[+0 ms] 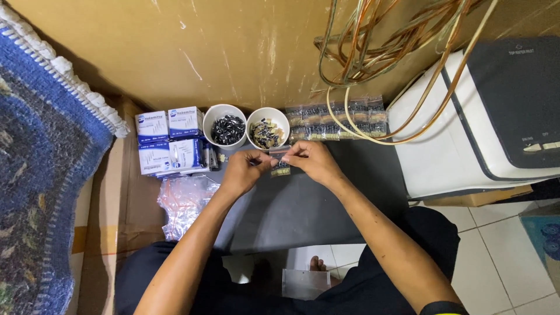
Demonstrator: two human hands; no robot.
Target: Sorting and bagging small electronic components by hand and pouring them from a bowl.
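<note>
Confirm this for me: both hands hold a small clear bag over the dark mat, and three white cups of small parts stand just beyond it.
Not quite. The head view shows two white cups, not three, both holding small dark parts. The rest stands: the left hand and right hand hold a small clear bag between them over the dark mat, and the cups stand just beyond it.

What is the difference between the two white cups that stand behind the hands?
The left cup holds small black parts, all of one kind; the right cup holds mixed parts, dark and tan. The left cup stands next to the white and blue boxes; the right cup stands next to the row of small clear bags. Both are round, white, upright and open, and about the same size.
</note>
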